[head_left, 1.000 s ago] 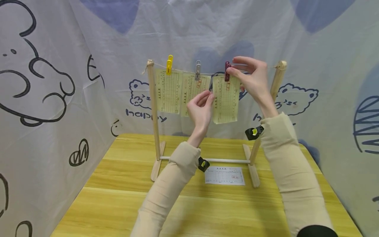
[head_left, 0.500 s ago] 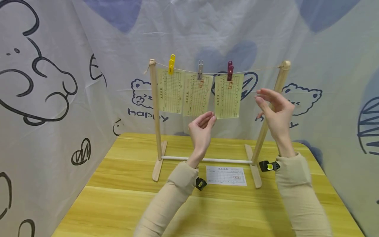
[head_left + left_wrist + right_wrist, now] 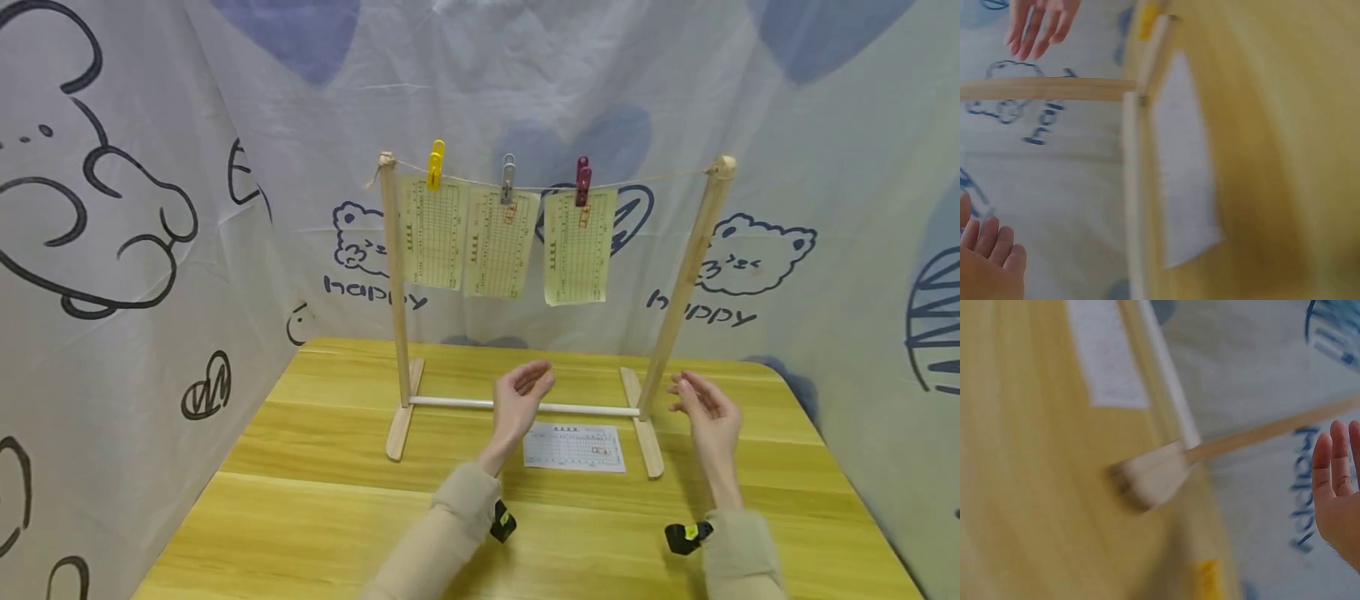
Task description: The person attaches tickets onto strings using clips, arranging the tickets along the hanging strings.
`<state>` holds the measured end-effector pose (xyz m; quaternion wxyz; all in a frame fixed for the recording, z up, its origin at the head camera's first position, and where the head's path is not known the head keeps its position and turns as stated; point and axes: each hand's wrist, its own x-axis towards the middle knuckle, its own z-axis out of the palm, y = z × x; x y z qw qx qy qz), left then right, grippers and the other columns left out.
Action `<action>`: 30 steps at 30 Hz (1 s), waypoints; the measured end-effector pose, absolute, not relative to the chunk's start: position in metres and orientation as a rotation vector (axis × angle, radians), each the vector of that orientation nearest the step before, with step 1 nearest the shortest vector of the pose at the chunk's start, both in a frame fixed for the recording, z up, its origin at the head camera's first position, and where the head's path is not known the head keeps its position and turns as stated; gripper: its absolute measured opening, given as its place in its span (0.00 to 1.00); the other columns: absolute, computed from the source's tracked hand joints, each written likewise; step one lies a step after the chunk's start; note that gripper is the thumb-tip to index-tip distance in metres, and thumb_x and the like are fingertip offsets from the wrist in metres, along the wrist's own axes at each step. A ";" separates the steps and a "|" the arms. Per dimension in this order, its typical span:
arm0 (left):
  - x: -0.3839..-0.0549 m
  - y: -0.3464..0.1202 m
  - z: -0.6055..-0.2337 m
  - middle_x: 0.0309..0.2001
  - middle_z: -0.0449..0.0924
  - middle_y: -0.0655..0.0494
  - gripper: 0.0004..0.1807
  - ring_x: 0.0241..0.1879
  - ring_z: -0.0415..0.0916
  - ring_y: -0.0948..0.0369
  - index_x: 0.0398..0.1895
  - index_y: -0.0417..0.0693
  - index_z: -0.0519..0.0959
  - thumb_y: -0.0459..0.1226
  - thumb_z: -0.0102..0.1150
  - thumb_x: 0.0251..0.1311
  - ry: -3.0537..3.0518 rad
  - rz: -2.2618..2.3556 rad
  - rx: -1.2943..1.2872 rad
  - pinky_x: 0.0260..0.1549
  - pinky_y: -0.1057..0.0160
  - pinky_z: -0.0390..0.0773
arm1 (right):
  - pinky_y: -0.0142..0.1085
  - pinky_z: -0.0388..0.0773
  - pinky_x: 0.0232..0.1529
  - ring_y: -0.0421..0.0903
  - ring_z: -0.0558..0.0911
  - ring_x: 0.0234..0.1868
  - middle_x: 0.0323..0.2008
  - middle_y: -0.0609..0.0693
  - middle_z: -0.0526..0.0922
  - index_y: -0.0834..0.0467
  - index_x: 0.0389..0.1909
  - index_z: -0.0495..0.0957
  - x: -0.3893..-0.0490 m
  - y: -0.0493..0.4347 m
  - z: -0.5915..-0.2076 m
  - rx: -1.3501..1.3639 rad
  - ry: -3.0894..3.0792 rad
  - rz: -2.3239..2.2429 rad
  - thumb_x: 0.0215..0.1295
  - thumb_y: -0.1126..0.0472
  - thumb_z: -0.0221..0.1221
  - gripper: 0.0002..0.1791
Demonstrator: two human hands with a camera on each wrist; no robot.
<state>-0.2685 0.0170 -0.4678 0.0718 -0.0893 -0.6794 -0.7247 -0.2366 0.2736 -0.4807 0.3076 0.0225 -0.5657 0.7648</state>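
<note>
Three yellowish printed slips hang from a string on a wooden frame: the left slip [image 3: 432,237] under a yellow clip [image 3: 435,167], the middle slip [image 3: 498,250] under a grey clip [image 3: 507,179], the right slip [image 3: 577,258] under a dark red clip [image 3: 582,182]. Below them my left hand [image 3: 519,404] hovers with loosely bent fingers, holding nothing. A white printed slip [image 3: 573,450] lies flat on the table just right of that hand. My right hand [image 3: 711,417] is near the frame's right foot, its fingers relaxed and without anything in them.
The wooden frame has a left post [image 3: 396,283], a right post [image 3: 686,287] and a white crossbar [image 3: 588,409] low between them. A patterned cloth [image 3: 247,75] surrounds the wooden table [image 3: 315,500]. Something yellow [image 3: 1209,580] shows at the right wrist view's bottom edge.
My right hand has let go of the dark red clip and moved right and down. The left hand has dropped from beside the right slip towards the table. All three slips hang in place.
</note>
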 end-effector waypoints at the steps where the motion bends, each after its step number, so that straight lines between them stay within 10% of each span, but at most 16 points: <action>1: -0.268 0.017 -0.475 0.56 0.83 0.36 0.18 0.57 0.82 0.44 0.55 0.32 0.80 0.32 0.64 0.65 -2.078 -2.164 -0.273 0.57 0.61 0.82 | 0.28 0.84 0.29 0.39 0.88 0.33 0.36 0.46 0.91 0.75 0.49 0.80 -0.234 0.278 -0.491 0.024 -1.492 2.038 0.69 0.73 0.58 0.12; 12: -0.256 0.025 -0.528 0.59 0.78 0.29 0.20 0.63 0.75 0.39 0.58 0.26 0.75 0.29 0.61 0.66 -2.268 -2.196 -0.408 0.68 0.45 0.72 | 0.29 0.85 0.34 0.37 0.88 0.36 0.38 0.42 0.90 0.52 0.46 0.85 -0.211 0.304 -0.549 -0.399 -1.458 2.342 0.70 0.62 0.61 0.08; 30: -0.247 0.023 -0.548 0.63 0.73 0.26 0.24 0.67 0.70 0.37 0.62 0.24 0.71 0.24 0.62 0.63 -2.424 -2.345 -0.481 0.68 0.46 0.71 | 0.25 0.83 0.47 0.33 0.86 0.41 0.39 0.38 0.89 0.49 0.47 0.85 -0.210 0.314 -0.565 -0.376 -1.642 2.465 0.71 0.62 0.60 0.09</action>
